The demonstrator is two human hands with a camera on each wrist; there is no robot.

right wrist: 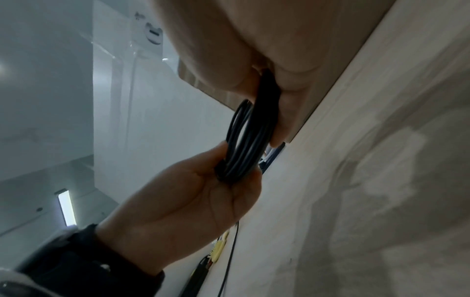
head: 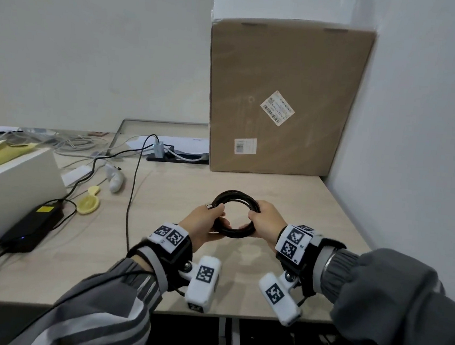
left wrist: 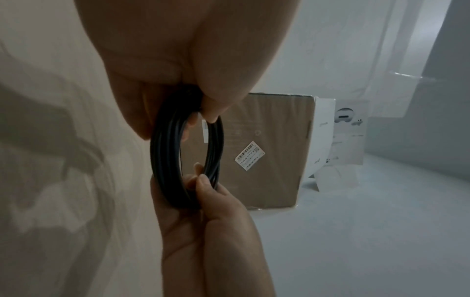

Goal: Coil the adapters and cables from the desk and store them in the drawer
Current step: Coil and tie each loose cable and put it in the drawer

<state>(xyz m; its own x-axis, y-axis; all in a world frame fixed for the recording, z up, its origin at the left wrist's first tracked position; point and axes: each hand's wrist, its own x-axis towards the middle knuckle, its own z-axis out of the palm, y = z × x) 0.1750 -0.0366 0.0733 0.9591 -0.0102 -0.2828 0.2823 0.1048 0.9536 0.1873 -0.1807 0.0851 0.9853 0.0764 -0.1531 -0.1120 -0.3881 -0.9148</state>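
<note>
Because the black cable [head: 235, 214] is wound into several springy turns, it is judged light and flexible but apt to loosen if either side is released; the safest hold is across the whole bundle, at two opposite points of the ring, so that every turn is trapped together. Its smooth jacket looks mildly slippery, so a wrap-round grip should serve better than a fingertip pinch.

Position: the coil is held in the air just above the desk [head: 295, 205], in front of the person and well apart from the cardboard box [head: 285, 100] at the back. No drawer is visible in any view.

Left hand [head: 202, 225]: fingers and thumb curled round the coil's left side, with a silver USB plug [head: 209, 206] jutting out above the thumb. The right wrist view shows this hand clasping the bundled turns from below.

Right hand [head: 267, 221]: fingers closed round the coil's right side, thumb over the top. In the left wrist view its fingertips [left wrist: 203, 180] pinch the strands together.

Appearance: matte black, round in section, about five or six turns forming a neat circular ring with an open centre; the turns lie close together but slightly fanned. No tie or strap is seen.

Elsewhere on the desk: a black power adapter [head: 34, 224] with a yellow label, and a loose black lead [head: 132, 191] running to a charger plug [head: 157, 148].
</note>
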